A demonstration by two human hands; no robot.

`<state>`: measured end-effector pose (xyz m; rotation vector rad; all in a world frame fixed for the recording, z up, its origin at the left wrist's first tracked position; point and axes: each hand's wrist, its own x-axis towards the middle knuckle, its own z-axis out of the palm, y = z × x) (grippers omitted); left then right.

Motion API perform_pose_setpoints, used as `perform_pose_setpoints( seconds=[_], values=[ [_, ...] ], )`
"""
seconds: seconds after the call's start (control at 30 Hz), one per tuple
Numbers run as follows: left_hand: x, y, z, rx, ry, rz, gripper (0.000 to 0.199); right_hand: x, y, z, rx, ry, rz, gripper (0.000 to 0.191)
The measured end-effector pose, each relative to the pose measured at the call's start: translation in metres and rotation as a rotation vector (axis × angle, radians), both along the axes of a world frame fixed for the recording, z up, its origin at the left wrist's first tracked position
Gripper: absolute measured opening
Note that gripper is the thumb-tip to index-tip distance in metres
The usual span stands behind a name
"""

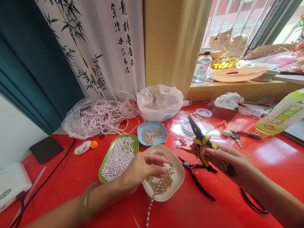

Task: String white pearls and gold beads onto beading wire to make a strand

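Observation:
My left hand [140, 167], with a ring and a bangle, pinches the end of a pearl bead strand [149, 210] between thumb and fingers. The strand hangs down past the cream dish [179, 177] of small gold beads. My right hand [223, 156] is wrapped round long-nose pliers [196, 128] with yellow and black handles, their nose pointing up and to the left. Below them, black-handled cutting pliers [196, 180] lie on the table. Left of the cream dish, a green tray [103, 166] holds many loose pearl beads. Behind it stands a blue dish [142, 133] with gold beads.
Pearl strands [102, 115] spill from a plastic bag [72, 118] at the back left, beside another white bag [159, 104]. A bottle [280, 114] stands at the right, near a key [237, 141]. A black cable [51, 177] crosses the red table [78, 196].

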<state>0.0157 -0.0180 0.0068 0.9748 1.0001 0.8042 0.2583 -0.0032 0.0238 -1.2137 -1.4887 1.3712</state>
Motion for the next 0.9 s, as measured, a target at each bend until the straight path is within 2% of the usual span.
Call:
perform_pose_setpoints(
  seconds=[0.1,0.3,0.43,0.63,0.9],
  values=[
    [0.000,-0.001,0.000,0.011,0.013,0.021,0.020,-0.009,-0.013,0.001,0.128,-0.238,0.041,0.028],
    [0.000,-0.002,0.006,0.009,0.010,0.066,0.015,-0.014,-0.021,-0.012,0.820,-0.697,0.132,0.036],
    [0.000,-0.002,0.009,0.028,-0.043,0.108,0.014,-0.010,-0.014,-0.019,1.125,-0.869,0.139,0.037],
    [-0.003,-0.002,0.008,0.074,-0.111,0.105,0.017,-0.010,-0.009,-0.022,1.347,-0.978,0.102,0.026],
    [-0.002,-0.004,0.015,0.109,-0.068,0.103,0.014,-0.017,-0.014,-0.018,1.442,-0.979,0.045,0.021]
  ],
)
